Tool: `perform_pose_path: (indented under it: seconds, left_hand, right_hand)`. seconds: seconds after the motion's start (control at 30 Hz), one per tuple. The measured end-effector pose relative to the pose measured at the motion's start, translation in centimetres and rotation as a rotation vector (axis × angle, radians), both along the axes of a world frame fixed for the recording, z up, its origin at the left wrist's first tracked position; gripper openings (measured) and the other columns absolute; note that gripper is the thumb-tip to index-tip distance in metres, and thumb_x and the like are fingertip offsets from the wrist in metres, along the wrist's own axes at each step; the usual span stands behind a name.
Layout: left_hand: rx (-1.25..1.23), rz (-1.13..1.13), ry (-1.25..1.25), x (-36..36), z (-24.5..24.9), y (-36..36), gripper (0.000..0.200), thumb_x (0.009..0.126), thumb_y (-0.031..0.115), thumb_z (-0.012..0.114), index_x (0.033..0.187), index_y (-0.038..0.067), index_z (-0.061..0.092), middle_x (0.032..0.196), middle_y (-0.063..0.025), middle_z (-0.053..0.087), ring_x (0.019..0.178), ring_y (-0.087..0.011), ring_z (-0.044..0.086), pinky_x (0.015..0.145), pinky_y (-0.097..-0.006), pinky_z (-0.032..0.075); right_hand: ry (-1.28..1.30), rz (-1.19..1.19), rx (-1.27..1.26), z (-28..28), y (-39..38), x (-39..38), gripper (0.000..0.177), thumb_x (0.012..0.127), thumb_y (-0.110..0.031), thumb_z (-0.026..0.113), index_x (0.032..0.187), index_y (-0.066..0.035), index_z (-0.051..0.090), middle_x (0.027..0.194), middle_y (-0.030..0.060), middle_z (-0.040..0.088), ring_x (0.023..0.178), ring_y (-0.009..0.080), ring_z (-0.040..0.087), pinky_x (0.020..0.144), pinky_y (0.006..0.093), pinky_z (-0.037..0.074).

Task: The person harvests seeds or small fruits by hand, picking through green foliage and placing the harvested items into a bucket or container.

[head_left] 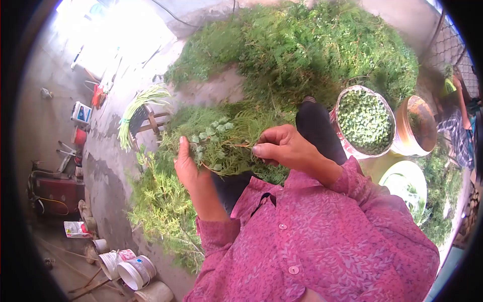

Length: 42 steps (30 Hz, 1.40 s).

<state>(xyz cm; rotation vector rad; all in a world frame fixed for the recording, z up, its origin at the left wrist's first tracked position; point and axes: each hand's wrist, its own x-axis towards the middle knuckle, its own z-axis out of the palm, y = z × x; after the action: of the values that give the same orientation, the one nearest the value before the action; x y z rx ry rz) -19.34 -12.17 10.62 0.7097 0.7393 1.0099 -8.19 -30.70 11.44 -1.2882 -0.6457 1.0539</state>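
Note:
A flat, scaly-leaved evergreen sprig (214,143) with pale blue-green seed cones (211,132) lies across both hands over my lap. My left hand (189,163) supports its left side, thumb up, with the other fingers mostly hidden by foliage. At the sprig's right end my right hand (284,147) pinches a thin brown stem (242,146) between thumb and bent fingers. Just beyond my right knee stands a bucket (338,135), nearly full of small green cones (365,123). More cut greenery (236,113) is under and beyond the sprig.
A large heap of evergreen branches (312,45) spreads across the far floor. Yellower branches (163,196) lie at my left. To the right are a brownish bucket (402,132) and a pale basin (390,177). A small stool (152,121) and white buckets (132,276) stand leftward.

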Motion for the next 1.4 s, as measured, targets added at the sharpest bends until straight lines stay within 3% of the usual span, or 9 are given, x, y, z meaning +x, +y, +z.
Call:
perform_pose_path:
  seconds: [0.1,0.23,0.3,0.4,0.73,0.9,1.0,1.1,1.4]
  left_hand:
    - [-0.014,-0.120,-0.044,0.4,-0.2,-0.3,0.026,0.081,0.013,0.061,0.096,-0.007,0.052,0.094,-0.0161,0.059,0.079,-0.0262,0.061,0.068,-0.0419,0.053]
    - [-0.058,-0.102,-0.045,-0.3,-2.1,2.9,0.027,0.084,0.016,0.056,0.100,-0.006,0.052,0.097,-0.0168,0.059,0.083,-0.0279,0.060,0.073,-0.0424,0.051]
    - [-0.156,-0.171,-0.145,-1.0,-1.5,3.0,0.028,0.085,0.018,0.054,0.104,-0.003,0.052,0.101,-0.0157,0.058,0.090,-0.0292,0.058,0.080,-0.0444,0.048]
    - [-0.206,-0.218,-0.120,-1.2,-1.9,2.8,0.029,0.085,0.020,0.054,0.106,0.000,0.052,0.104,-0.0143,0.058,0.094,-0.0294,0.056,0.083,-0.0444,0.046]
    - [-0.175,-0.330,-0.088,-0.9,-1.2,1.0,0.031,0.085,0.021,0.054,0.107,0.000,0.052,0.103,-0.0144,0.058,0.091,-0.0278,0.057,0.082,-0.0414,0.046]
    - [-0.145,-0.269,-0.033,-0.6,-0.4,-0.1,0.034,0.085,0.021,0.055,0.108,-0.003,0.050,0.103,-0.0148,0.058,0.090,-0.0273,0.058,0.080,-0.0416,0.048]
    - [-0.045,-0.197,0.003,-0.8,-1.3,1.0,0.033,0.085,0.021,0.054,0.107,-0.004,0.051,0.103,-0.0161,0.058,0.092,-0.0272,0.058,0.080,-0.0420,0.048]
    - [-0.008,-0.185,-0.088,-1.3,0.3,2.1,0.033,0.086,0.020,0.053,0.107,-0.005,0.050,0.103,-0.0172,0.058,0.092,-0.0278,0.058,0.080,-0.0425,0.049]
    - [-0.033,0.080,0.133,-0.4,3.4,-1.7,0.036,0.081,0.021,0.061,0.106,-0.004,0.051,0.098,-0.0143,0.059,0.085,-0.0270,0.059,0.076,-0.0407,0.050]
  right_hand:
    - [-0.133,-0.032,0.133,1.5,-1.0,-0.3,0.025,0.083,-0.023,0.057,0.070,-0.002,0.061,0.060,-0.0006,0.055,0.055,0.0049,0.050,0.050,0.0193,0.040]
    - [0.189,0.304,0.049,2.2,-3.5,0.9,0.025,0.082,-0.022,0.055,0.071,-0.001,0.062,0.059,0.0023,0.057,0.056,0.0071,0.054,0.051,0.0194,0.042]
    - [0.305,0.300,0.215,0.1,-3.3,0.8,0.021,0.082,-0.021,0.056,0.083,-0.001,0.060,0.069,0.0037,0.059,0.059,0.0091,0.055,0.053,0.0206,0.043]
    - [0.537,0.160,0.075,-3.6,-1.4,0.9,0.025,0.082,-0.021,0.056,0.098,-0.001,0.054,0.082,0.0048,0.058,0.063,0.0111,0.056,0.054,0.0221,0.044]
    - [0.542,0.246,0.163,-3.9,3.4,-1.3,0.041,0.081,-0.023,0.062,0.116,-0.007,0.048,0.089,0.0015,0.058,0.068,0.0076,0.053,0.058,0.0201,0.044]
    - [0.535,0.311,0.319,-4.4,4.2,-2.4,0.041,0.078,-0.025,0.064,0.110,-0.002,0.051,0.089,0.0010,0.058,0.070,0.0063,0.052,0.054,0.0211,0.041]
    - [0.541,0.158,0.396,-4.1,3.2,-2.0,0.031,0.078,-0.021,0.062,0.102,-0.003,0.054,0.089,0.0047,0.059,0.070,0.0084,0.055,0.054,0.0216,0.042]
    - [0.548,0.390,0.154,-5.3,1.6,-0.7,0.021,0.078,-0.013,0.057,0.096,-0.002,0.055,0.087,0.0084,0.060,0.069,0.0111,0.058,0.056,0.0224,0.046]
    - [0.720,0.114,0.176,-5.9,1.5,-0.9,0.012,0.084,-0.014,0.057,0.092,-0.005,0.056,0.076,0.0034,0.057,0.061,0.0110,0.054,0.046,0.0188,0.040]
